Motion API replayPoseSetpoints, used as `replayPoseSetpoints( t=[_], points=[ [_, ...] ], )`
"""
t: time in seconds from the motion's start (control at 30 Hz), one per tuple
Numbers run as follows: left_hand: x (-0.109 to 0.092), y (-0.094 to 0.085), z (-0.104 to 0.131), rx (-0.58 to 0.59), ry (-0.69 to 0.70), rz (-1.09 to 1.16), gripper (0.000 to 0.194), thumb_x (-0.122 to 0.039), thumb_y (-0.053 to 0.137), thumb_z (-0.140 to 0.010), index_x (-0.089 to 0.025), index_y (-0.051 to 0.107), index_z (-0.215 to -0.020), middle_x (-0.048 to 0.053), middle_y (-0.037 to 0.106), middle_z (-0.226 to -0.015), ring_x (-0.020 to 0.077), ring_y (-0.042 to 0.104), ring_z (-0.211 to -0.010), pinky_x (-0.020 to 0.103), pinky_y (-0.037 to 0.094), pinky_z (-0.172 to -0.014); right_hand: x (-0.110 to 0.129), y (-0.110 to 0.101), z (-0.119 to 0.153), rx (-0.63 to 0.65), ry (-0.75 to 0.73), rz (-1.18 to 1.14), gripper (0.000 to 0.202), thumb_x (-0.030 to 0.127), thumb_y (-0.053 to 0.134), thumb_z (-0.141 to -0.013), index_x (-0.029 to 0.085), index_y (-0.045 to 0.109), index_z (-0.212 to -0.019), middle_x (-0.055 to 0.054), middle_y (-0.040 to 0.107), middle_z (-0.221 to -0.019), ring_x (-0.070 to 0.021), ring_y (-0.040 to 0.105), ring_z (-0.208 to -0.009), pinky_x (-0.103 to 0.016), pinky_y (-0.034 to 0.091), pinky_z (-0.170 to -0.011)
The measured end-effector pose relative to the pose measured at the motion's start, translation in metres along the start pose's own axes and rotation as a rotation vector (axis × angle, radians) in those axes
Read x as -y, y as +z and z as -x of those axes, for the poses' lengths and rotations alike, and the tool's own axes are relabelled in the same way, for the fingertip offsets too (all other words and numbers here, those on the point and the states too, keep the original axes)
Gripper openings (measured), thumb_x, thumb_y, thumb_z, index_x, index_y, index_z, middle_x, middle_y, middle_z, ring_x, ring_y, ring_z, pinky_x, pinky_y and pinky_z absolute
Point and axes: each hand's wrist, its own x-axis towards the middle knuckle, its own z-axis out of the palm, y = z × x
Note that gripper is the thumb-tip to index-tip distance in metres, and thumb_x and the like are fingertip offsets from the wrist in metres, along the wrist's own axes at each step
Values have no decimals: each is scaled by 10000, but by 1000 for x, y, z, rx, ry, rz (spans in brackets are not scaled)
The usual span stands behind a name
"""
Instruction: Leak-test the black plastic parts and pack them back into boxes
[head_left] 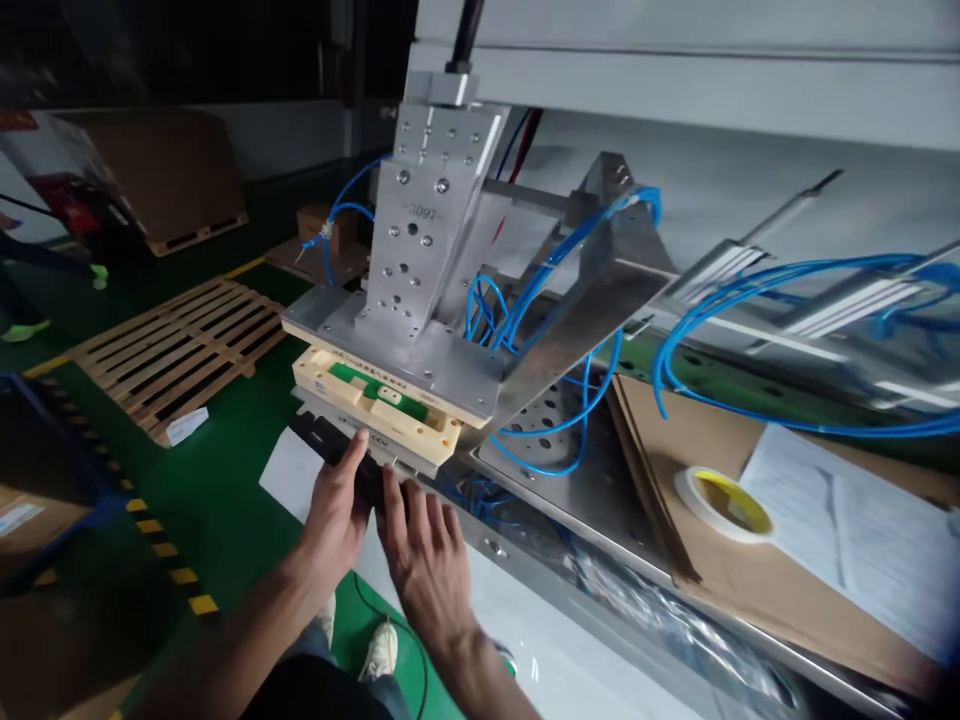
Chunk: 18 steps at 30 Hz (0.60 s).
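Note:
A long black plastic part (315, 436) lies along the front of a cream-coloured fixture block (384, 421) on the machine. My left hand (335, 508) is closed on this part, its thumb on the upper side and the other fingers mostly hidden beneath. Close beside it, my right hand (426, 550) is also closed on the part, with the fingertips over its top edge and the thumb out of sight. Above the cream block is a flat metal plate (390, 345) on a metal column (427, 220) marked 3097.
Blue air hoses (570, 240) loop behind the column and to the right. A tape roll (724, 503) and a paper sheet (840, 530) lie on cardboard (780, 590). A wooden pallet (180, 350) rests on the green floor at left; part of another person shows at the far left.

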Motion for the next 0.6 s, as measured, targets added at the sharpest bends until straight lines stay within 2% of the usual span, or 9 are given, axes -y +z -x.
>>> replayPoseSetpoints(
  t=[0.07,0.13,0.23,0.3,0.4,0.47,0.53,0.6],
  points=[
    [-13,-3,-13,53,-1,-13,539,-469,910,-795,-198,696,-1208,88,755,-1180,235,732,-1063,322,619,-861,-12,13,-19,32,-48,-34,478,237,504,-1044,111,498,-1505,-117,708,-982,-236,636,-798,-358,563,-744],
    [-25,-12,-27,74,-22,-61,504,-492,897,-797,-192,695,-1148,87,746,-1124,232,726,-1045,339,611,-879,-27,21,-36,73,-76,-82,459,274,558,-1027,110,524,-1454,-124,703,-1044,-235,660,-836,-343,582,-755],
    [-40,-33,-42,-45,86,-187,428,-460,861,-820,-212,669,-1112,70,708,-1151,212,693,-1115,321,575,-930,-50,29,-61,126,-89,-113,481,261,633,-976,118,532,-1424,-161,686,-1195,-265,685,-967,-356,605,-817],
    [-49,-46,-49,-112,258,-337,416,-428,840,-828,-238,646,-1142,64,688,-1202,218,663,-1196,323,541,-992,-62,35,-75,126,-87,-125,552,268,670,-950,122,517,-1460,-193,671,-1288,-307,677,-1106,-393,607,-915],
    [-63,-55,-62,-45,547,-660,351,-435,769,-884,-252,645,-1157,83,679,-1245,248,633,-1250,371,501,-1072,-78,48,-90,136,-17,-227,574,278,684,-928,155,549,-1472,-203,674,-1352,-356,646,-1238,-471,568,-1046],
    [-73,-52,-77,58,753,-890,292,-446,693,-941,-245,671,-1152,107,676,-1273,264,619,-1268,402,478,-1114,-87,59,-97,157,89,-392,482,328,679,-928,188,635,-1387,-176,723,-1273,-353,670,-1196,-495,561,-1057],
    [-82,-45,-97,154,957,-1085,278,-433,628,-982,-239,692,-1170,128,680,-1305,278,602,-1305,423,452,-1158,-95,71,-103,166,186,-538,404,446,679,-928,209,717,-1253,-148,766,-1139,-333,705,-1091,-492,581,-1019],
    [-90,-37,-119,225,1106,-1242,292,-403,572,-1010,-231,698,-1210,140,693,-1323,293,593,-1332,445,437,-1181,-100,83,-108,132,285,-628,454,596,719,-867,220,756,-1120,-116,776,-986,-302,718,-971,-464,615,-946]
  ],
)
